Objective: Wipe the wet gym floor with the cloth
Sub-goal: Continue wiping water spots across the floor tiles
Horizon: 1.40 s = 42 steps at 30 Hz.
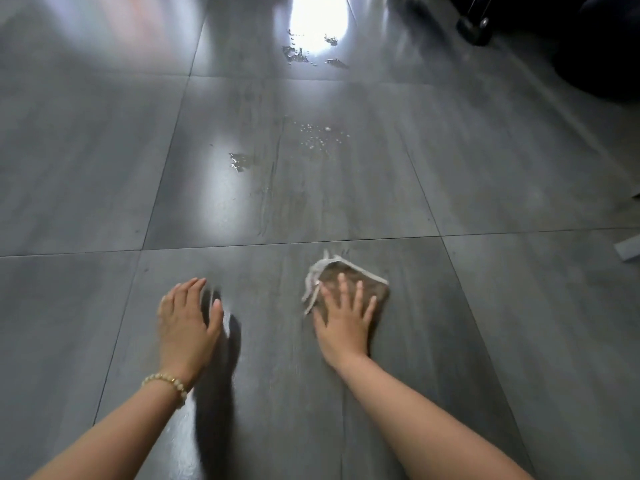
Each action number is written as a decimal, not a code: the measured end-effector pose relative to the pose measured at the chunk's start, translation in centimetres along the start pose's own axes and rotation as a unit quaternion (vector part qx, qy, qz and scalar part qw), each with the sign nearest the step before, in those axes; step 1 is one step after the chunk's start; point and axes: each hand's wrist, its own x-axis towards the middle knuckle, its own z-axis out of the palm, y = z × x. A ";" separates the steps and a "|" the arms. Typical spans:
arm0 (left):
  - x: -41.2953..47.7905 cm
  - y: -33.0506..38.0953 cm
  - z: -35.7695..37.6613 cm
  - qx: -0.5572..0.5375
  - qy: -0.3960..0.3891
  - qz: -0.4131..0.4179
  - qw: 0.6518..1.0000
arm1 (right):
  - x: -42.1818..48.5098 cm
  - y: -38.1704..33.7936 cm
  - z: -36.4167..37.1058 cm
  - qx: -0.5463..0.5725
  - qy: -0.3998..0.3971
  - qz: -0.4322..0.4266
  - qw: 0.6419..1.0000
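A folded brown cloth [375, 289] with a pale edge lies flat on the grey tiled floor [104, 168], just below a tile joint. My right hand [346, 318] presses down on it with straight, spread fingers. My left hand [188, 323], with a bead bracelet on the wrist, hovers just over the bare floor to the cloth's left, fingers straight. Ahead of the cloth a streaky wet smear [273, 188] runs up the middle tile to scattered droplets [318, 136] and a small puddle [239, 162]. More water [304, 53] glints farther off in the glare.
A dark wheeled piece of gym equipment [474, 31] stands at the far right. A pale flat object [628, 249] pokes in at the right edge. Bright window glare falls on the far floor and on the tile left of the smear.
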 end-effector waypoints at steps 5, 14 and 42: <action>1.0 1.9 0.7 -0.008 -0.015 0.033 0.999 | -1.4 7.0 0.5 -0.041 0.012 -0.144 0.989; 1.7 -0.9 -1.1 0.017 -0.011 -0.001 1.000 | 5.8 9.0 -3.2 0.060 0.002 0.291 0.955; 0.0 -12.1 -6.6 0.047 0.040 -0.085 0.994 | 8.3 -10.8 2.4 0.054 -0.035 -0.276 0.959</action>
